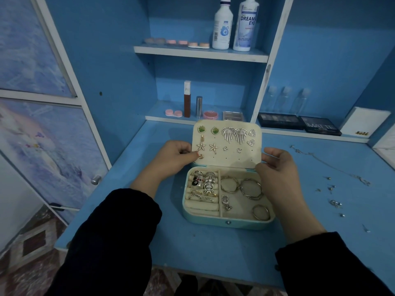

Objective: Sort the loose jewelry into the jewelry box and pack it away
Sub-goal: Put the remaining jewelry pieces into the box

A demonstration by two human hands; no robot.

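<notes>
A light blue jewelry box (226, 223) stands open on the blue desk. Its cream lid panel (239, 155) is upright and carries several earrings. My left hand (173, 155) pinches a small gold earring (201, 156) against the panel's lower left corner. My right hand (277, 165) grips the lid's right edge. Rings sit in the rolls of the box's left compartment (203, 186). Hoops (251, 188) and a charm lie in the right compartment. A thin chain (333, 165) and several small loose pieces (334, 202) lie on the desk to the right.
Makeup palettes (299, 122) and a white box (363, 122) line the back right. The lower shelf behind the box holds lens cases (173, 113), lipsticks (187, 99) and a pink pot. Two solution bottles (234, 24) stand on the upper shelf. Cabinet doors (42, 135) are at left.
</notes>
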